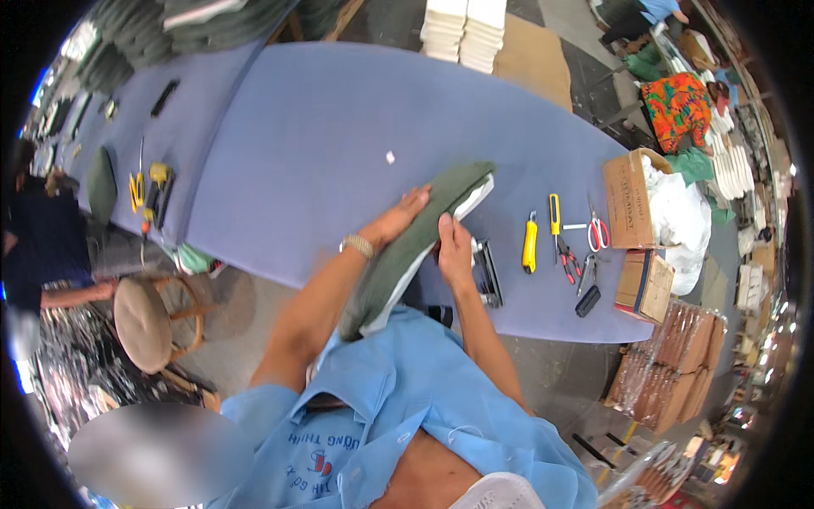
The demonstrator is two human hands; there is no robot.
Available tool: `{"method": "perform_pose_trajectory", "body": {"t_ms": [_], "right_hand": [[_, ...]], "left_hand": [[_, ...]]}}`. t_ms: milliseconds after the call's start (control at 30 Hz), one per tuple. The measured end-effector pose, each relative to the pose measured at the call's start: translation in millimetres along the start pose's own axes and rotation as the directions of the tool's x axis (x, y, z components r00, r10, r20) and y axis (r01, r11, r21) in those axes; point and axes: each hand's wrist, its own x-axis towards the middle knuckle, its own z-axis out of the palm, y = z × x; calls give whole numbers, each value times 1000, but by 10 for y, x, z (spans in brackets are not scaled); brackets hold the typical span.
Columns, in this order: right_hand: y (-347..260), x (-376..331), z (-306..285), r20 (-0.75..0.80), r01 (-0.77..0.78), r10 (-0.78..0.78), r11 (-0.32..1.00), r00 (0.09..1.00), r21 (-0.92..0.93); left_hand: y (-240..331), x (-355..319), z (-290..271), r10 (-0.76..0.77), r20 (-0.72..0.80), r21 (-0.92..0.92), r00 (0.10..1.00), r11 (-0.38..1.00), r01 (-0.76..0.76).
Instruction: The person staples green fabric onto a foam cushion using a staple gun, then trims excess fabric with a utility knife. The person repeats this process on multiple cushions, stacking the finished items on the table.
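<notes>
A person in a blue shirt [398, 407] stood at the near edge of a long blue table [339, 127], both hands on a green pad [415, 242] w/ a white underside. The pad lay between the hands, tilted up on edge. Left hand [403, 216] lay flat along its left face, fingers stretched toward the far end, not curled. Right hand [454, 250] gripped its right edge, thumb up against the white side. The pad's long axis ran diagonally: near end at the person's chest, far end pointing up-right onto the table.

Just right of the right hand sat a black stapler [487, 271]. Further right, in a row: a yellow knife [530, 242], pliers [561, 242] w/ yellow and red grips, red scissors [598, 231], then an open box [632, 199] holding white material. Far left on the table lay more yellow tools [148, 191]. A round stool [144, 322] stood on the floor, near left. White stacks [466, 30] sat at the far side.
</notes>
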Motion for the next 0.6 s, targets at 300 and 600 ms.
{"method": "perform_pose_trajectory", "body": {"t_ms": [300,600], "right_hand": [[336,48,25,45,-93,82,937,996,336],[588,132,-189,267,-355,241,738,933,574]], "left_hand": [[540,-379,105,79,15,299,997,951,-80],[804,-651,286,31,-202,470,979,880,69]]}}
